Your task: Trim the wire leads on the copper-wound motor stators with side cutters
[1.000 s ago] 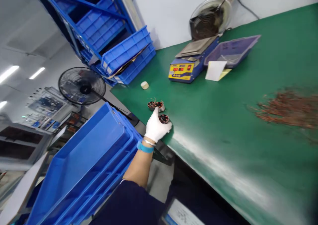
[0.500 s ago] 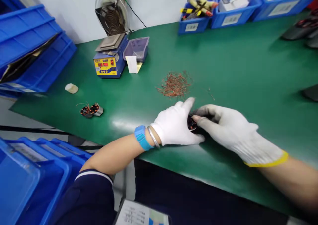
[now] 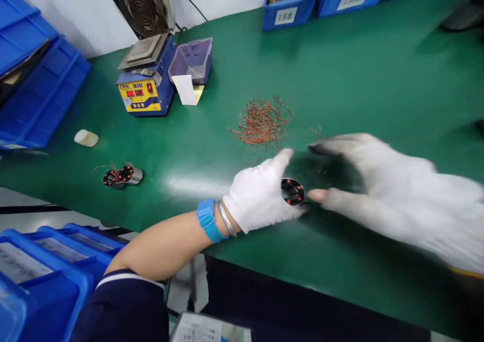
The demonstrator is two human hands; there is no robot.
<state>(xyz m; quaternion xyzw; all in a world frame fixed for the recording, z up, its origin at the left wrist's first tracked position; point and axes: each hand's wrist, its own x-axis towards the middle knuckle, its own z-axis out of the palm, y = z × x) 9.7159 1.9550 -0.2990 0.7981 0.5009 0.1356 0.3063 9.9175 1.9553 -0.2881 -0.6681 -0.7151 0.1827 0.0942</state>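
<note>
My left hand [image 3: 260,193], in a white glove, is wrapped round a motor stator [image 3: 292,192], a metal ring with copper windings inside. The stator's open end faces up and to the right. Just right of it, my gloved right hand [image 3: 378,186] is blurred by motion, thumb and fingers spread apart with nothing between them. Its bare thumb tip is close to the stator's rim. Beyond my hands lies a pile of cut copper wires [image 3: 260,122]. Two more stators [image 3: 130,174] with loose wire ends stand together on the left.
On the green table [image 3: 234,70] stands a blue and yellow solder pot [image 3: 143,92] beside a purple bin [image 3: 192,62]. A fan [image 3: 141,9] is behind it. A white cylinder [image 3: 86,138] lies at left. Blue bins [image 3: 289,14] line the back; blue crates [image 3: 41,95] are at left.
My right hand has drawn back to the right from the stator, and its fingers have opened. My left hand keeps its hold on the stator. The whole view has shifted somewhat.
</note>
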